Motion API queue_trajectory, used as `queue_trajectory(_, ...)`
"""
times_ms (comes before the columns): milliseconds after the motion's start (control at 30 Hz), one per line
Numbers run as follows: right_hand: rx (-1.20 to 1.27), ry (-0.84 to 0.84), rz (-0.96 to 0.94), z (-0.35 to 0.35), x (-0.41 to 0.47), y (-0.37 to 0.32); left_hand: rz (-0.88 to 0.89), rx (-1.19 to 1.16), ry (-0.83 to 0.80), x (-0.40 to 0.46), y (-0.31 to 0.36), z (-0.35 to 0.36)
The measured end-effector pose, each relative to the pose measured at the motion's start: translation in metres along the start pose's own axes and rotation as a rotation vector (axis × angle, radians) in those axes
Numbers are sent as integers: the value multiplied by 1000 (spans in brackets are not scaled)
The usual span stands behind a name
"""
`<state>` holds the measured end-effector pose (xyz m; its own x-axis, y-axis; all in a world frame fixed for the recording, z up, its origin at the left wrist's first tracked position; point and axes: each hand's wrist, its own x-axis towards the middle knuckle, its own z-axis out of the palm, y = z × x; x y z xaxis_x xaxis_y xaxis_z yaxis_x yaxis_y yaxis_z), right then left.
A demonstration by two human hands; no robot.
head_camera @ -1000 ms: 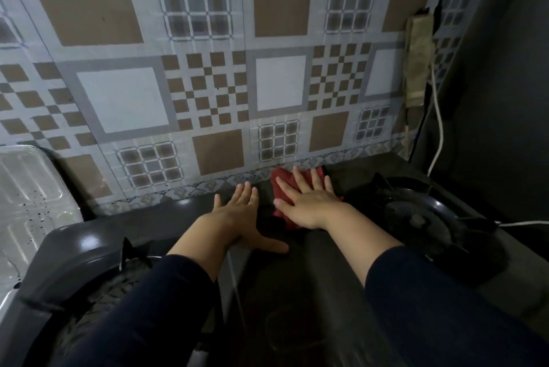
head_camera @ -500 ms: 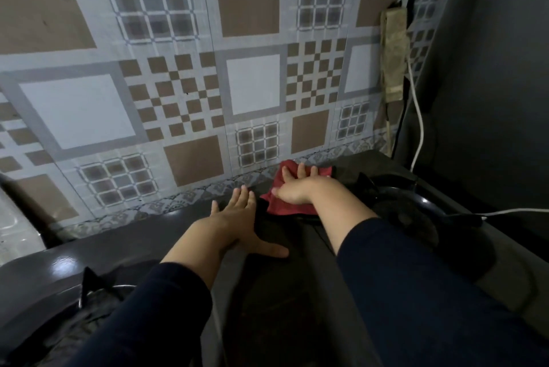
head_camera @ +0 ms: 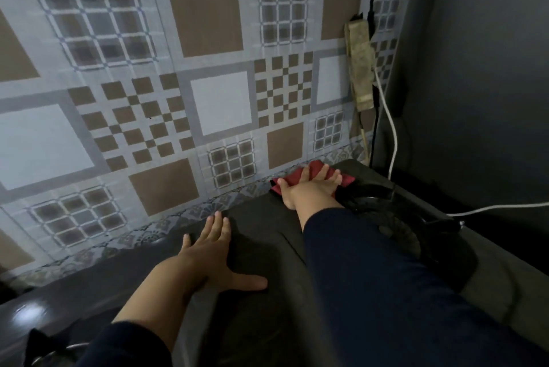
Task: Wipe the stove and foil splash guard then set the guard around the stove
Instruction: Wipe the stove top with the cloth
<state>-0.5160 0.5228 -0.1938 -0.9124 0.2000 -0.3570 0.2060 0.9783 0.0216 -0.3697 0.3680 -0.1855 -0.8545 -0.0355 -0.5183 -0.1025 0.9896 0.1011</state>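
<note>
Head view: your right hand was flat on the red cloth, fingers spread and extended, pressing it down rather than gripping it. Cloth sat at the stove's far edge, touching the base of the tiled wall, just beside the right burner. Your left hand was palm-down on the stove's middle, fingers open, thumb out to the side, holding nothing, bracing by the look of it. Left burner only partly visible at the bottom-left corner. A white cable ran down from a wall strip near the stove's far right corner. Foil splash guard was not in view here.

Handling, as a judgement: cloth is soft and light, it bunches under a palm, so flat pressure works, and pinch an edge to lift it. Stove top looked glossy and stiff, probably slick when wet. The guard should be thin, light and easily creased; take it by its edges.

Versus the earlier frames: your right hand and cloth had slid further right along the far edge, toward the right corner. Left hand stayed planted mid-stove. The silver panel at the left had dropped out of view as your head turned right.
</note>
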Motion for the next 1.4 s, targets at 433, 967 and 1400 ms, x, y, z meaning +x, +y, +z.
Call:
queue_trajectory(433, 221, 0, 362, -22, 61, 22, 41, 26, -4, 3, -4, 5)
queue_trajectory(967, -28, 87, -587, 61, -134, -1, -98, 18, 234, -94, -6, 25)
queue_trajectory(1400, -30, 113, -917, 127, -276, 101, -78, -28, 366, -209, 14, 124)
